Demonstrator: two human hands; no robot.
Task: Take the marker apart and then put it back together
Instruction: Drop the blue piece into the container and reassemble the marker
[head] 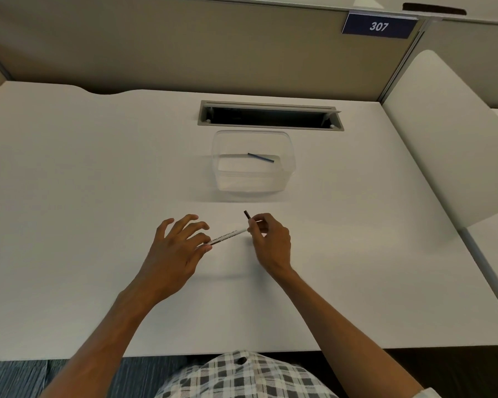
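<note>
From the head camera, both bare hands hover low over the white counter [84,196]. The left hand [174,254] pinches one end of the white marker barrel [226,236] between thumb and forefinger, its other fingers spread and lifted. The barrel, printed with small dark lettering, slants up and away from that hand toward the right hand [269,239], and its far end reaches the right hand's fingertips. The right hand is curled closed around a small dark piece [247,214], which sticks up and away from its fingertips, just past the barrel's end; whether this piece touches the barrel cannot be told.

Beyond both hands, well apart from them and a little to the right-hand side, stands a clear plastic container [253,183]. Inside it lies a thin blue rod [261,157], tilted slightly. Farther still from the hands is a grey cable slot [270,115] set into the counter, and past it a beige partition with a dark sign [379,26] reading 307. Below the forearms shows a checked shirt [242,377].
</note>
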